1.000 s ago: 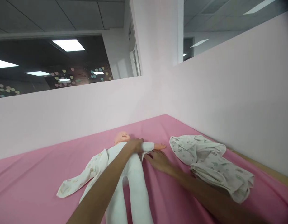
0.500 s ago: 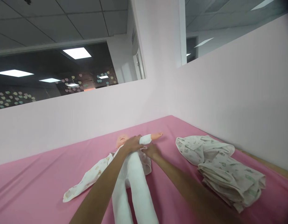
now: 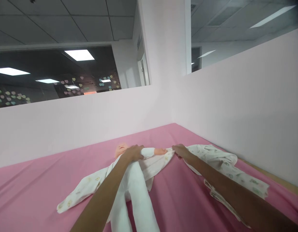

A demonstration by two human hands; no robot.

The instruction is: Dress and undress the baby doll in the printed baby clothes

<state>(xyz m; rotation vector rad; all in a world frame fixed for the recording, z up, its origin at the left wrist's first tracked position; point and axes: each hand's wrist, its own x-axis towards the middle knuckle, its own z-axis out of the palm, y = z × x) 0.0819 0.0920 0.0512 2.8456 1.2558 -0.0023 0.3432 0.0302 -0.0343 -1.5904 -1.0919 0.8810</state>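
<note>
A baby doll [image 3: 132,180] with a white cloth body lies face up on the pink sheet [image 3: 42,190], its head [image 3: 121,149] towards the far wall. Under it lies an open patterned baby garment [image 3: 81,190]. My left hand [image 3: 133,153] is closed over the doll's shoulder and upper arm. My right hand [image 3: 181,150] pinches the end of the garment's right sleeve [image 3: 160,161], stretched out under the doll's outstretched arm [image 3: 155,150].
A crumpled patterned cloth [image 3: 226,164] lies to the right, partly behind my right forearm. Pale pink partition walls [image 3: 235,106] close the far and right sides. A wooden edge [image 3: 272,177] shows at the right.
My right hand has moved from beside the doll's body out to the right, drawing the garment's sleeve flat under the doll's arm. My left hand has stayed on the shoulder.
</note>
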